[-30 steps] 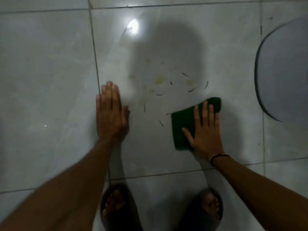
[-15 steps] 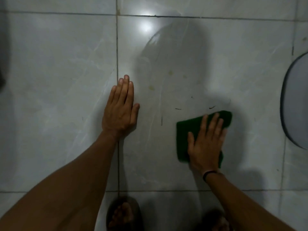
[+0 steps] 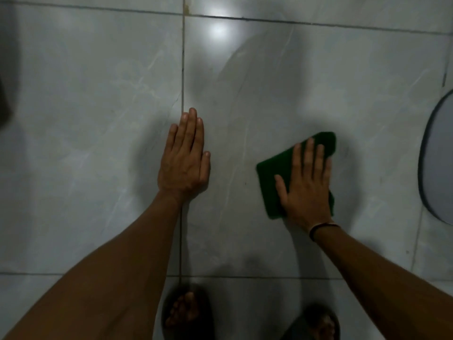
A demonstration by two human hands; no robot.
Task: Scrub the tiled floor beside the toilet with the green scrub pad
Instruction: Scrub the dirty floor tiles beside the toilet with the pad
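Both hands are on the tiled floor (image 3: 98, 143), seen from above. The right hand (image 3: 305, 190) lies flat on the green scrub pad (image 3: 268, 177), palm down, fingers spread and extended — pressing the pad to the tile rather than gripping it. The pad sits on the large grey tile right of centre; its far corner shows beyond the fingertips and its left edge projects past the thumb, while a narrow strip shows at the outer edge of the palm. A dark band (image 3: 318, 228) circles the right wrist.

The left hand (image 3: 185, 163) rests flat on the bare floor, fingers together and pointing away from the person, holding nothing. It lies across a dark grout line (image 3: 182, 69) that runs away from the person, with the forearm trailing back along the same line. The two hands are well apart, with bare tile between them.

At the right edge of the frame a curved, dark-rimmed pale shape (image 3: 438, 163) stands on the floor — presumably the toilet base, though only part of it is visible. The pad lies well to its left, not touching it.

At the bottom edge, two feet in dark sandals (image 3: 186, 315) are visible, blurred. A bright light reflection (image 3: 218, 30) shows on the tile at the far side. The floor surface reads as glossy and veined; no debris is resolvable at this sharpness.
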